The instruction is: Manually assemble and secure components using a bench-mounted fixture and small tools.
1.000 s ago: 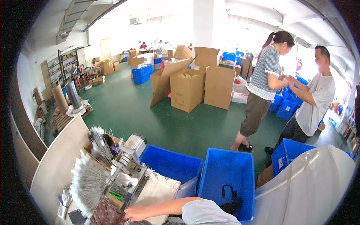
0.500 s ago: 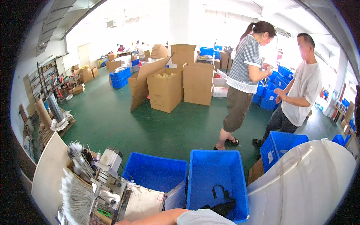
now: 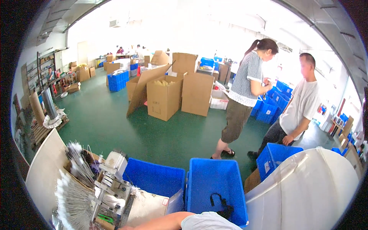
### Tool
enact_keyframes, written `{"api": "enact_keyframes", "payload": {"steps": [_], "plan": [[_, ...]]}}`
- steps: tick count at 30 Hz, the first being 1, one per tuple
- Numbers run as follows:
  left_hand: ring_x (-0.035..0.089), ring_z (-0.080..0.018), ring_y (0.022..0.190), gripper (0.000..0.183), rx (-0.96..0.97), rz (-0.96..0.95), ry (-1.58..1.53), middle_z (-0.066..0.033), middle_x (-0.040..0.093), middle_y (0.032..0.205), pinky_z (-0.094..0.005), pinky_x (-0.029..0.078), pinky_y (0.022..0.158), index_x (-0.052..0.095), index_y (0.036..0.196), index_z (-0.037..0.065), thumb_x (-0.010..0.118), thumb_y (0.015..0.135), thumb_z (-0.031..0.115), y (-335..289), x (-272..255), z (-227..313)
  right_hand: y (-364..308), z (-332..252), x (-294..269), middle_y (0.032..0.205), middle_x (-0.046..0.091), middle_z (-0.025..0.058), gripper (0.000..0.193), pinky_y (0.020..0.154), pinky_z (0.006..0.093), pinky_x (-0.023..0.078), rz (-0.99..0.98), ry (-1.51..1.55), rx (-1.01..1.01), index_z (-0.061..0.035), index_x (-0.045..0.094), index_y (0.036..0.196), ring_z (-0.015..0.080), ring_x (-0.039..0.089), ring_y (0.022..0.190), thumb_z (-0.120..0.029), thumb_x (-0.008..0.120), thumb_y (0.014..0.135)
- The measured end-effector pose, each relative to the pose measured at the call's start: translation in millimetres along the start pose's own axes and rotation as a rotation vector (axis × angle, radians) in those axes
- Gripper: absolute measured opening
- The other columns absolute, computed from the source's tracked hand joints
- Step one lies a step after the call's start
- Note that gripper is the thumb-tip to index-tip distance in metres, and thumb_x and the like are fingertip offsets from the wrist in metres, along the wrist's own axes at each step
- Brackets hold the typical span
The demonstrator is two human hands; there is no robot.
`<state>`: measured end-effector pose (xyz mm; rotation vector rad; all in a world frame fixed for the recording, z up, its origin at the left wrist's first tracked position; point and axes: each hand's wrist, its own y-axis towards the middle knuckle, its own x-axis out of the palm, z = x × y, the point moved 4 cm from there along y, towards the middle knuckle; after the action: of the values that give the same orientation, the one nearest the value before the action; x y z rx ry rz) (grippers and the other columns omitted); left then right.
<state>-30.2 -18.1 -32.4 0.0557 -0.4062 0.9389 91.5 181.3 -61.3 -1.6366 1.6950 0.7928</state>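
One bare forearm (image 3: pixel 165 221) of mine, in a pale short sleeve (image 3: pixel 211 220), comes in at the lower edge and reaches left; it looks like my right arm. Only a sliver of my right hand (image 3: pixel 125 228) shows at the frame's bottom, its fingers hidden. It is nearest a small metal machine (image 3: pixel 115 163) and a whitish board (image 3: pixel 147 209). Left of the machine fan out bundles of thin wires with white tips (image 3: pixel 73 199). A green object (image 3: pixel 105 218) lies low on the machine. My left hand is out of view.
Beyond the board stand two blue bins, one on the left (image 3: pixel 157 174) and one (image 3: pixel 214 172) holding a black strapped item (image 3: pixel 224 209). A large white curved panel (image 3: pixel 306 191) rises at right. Two people stand beyond, near another blue bin (image 3: pixel 274 163). Cardboard boxes (image 3: pixel 165 99) stand farther back.
The view has shifted slightly. The person in the white shirt has lowered a hand to the blue bin beside them. My forearm stays in nearly the same place.
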Motion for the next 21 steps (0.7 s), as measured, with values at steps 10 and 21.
{"api": "enact_keyframes", "payload": {"steps": [10,21], "plan": [[0.055,-0.0205,0.085,0.034,-0.035,-0.048,0.06,-0.0169,0.059,0.098,-0.0332,0.046,0.075,0.057,0.109,-0.001,0.06,0.085,0.023,-1,30,2,6,10,8,0.097,0.06,0.017,0.025,0.069,0.042,0.047,-0.035,0.079,0.032,-0.0054,0.06,0.105,0.0308,0.057,0.089,-0.016,0.057,0.082],[0.057,-0.0335,0.095,0.038,1.034,-0.11,1.617,-0.0207,0.06,0.102,-0.0414,0.046,0.083,0.057,0.108,-0.003,0.061,0.083,0.026,57,149,32,30,30,54,0.104,0.048,0.0198,0.024,0.071,0.0464,0.042,-0.073,0.254,-0.044,-0.0044,0.052,0.109,0.0352,0.052,0.09,-0.017,0.05,0.088]]}}
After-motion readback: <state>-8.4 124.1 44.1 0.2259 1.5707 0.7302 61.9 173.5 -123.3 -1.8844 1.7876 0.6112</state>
